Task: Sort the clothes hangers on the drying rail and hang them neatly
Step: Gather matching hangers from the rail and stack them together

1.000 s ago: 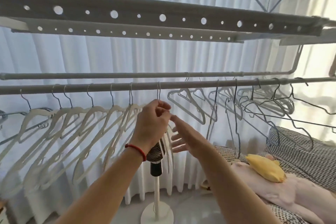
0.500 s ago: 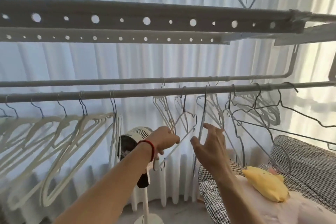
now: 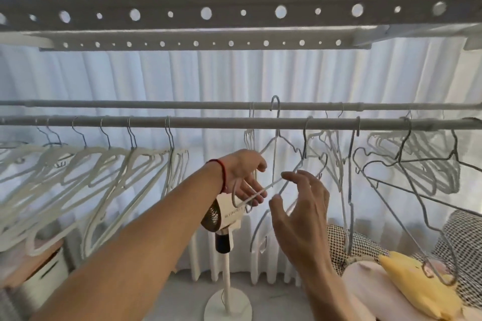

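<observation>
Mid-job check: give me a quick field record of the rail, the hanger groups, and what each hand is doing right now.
front rail: horizontal, hangers hooked along it
sorted group: white hangers bunched along the rail's left part
unsorted group: wire hangers tangled on the right
lifted hanger: hook raised above the front rail, at the rear rail's height
left hand: fingers straight under the lifted hanger's lower bar
right hand: open, fingers spread beside that hanger; contact unclear
below: fan on a stand
</observation>
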`<act>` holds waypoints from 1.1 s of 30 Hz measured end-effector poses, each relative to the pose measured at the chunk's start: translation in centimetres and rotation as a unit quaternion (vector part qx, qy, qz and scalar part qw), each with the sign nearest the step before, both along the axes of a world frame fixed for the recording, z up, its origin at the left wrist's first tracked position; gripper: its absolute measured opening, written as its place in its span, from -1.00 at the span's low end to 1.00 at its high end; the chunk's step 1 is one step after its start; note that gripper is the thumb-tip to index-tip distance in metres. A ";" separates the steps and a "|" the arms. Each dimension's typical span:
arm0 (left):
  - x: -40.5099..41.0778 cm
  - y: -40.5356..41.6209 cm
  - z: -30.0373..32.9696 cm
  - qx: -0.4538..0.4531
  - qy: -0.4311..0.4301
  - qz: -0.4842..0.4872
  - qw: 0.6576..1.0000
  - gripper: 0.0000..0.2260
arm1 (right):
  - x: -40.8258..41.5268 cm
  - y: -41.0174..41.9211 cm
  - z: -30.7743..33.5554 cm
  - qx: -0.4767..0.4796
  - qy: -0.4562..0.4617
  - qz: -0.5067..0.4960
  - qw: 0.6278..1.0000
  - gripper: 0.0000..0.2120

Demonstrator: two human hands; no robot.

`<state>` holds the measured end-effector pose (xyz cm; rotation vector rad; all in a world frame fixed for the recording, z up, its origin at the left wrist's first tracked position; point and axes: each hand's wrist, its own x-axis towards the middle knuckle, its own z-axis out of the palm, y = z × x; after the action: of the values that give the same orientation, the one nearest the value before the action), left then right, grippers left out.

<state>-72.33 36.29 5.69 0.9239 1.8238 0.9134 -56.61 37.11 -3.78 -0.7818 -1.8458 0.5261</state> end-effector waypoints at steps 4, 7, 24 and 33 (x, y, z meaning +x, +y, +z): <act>0.1 0.8 -1.2 -0.061 0.031 -0.017 0.998 -0.55 | 0.5 -0.8 -0.7 0.024 0.003 0.035 0.999 -0.70; 0.1 -0.7 -4.2 -0.115 0.056 -0.003 0.992 -0.47 | 1.1 -1.7 -1.2 0.027 0.002 0.058 0.998 -0.73; -10.6 -31.7 -6.8 -0.112 0.116 -0.193 0.968 -0.84 | -4.5 -16.9 -8.8 0.027 -0.100 0.015 0.994 -0.69; -24.2 -50.2 -6.0 -0.071 0.224 -0.139 0.962 -0.83 | -13.7 -26.2 -10.7 -0.360 -0.332 0.485 0.724 -0.68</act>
<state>-96.55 -13.95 -0.29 1.3333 2.0310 0.4096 -70.27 10.96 -14.43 -0.4024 -2.7122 1.9389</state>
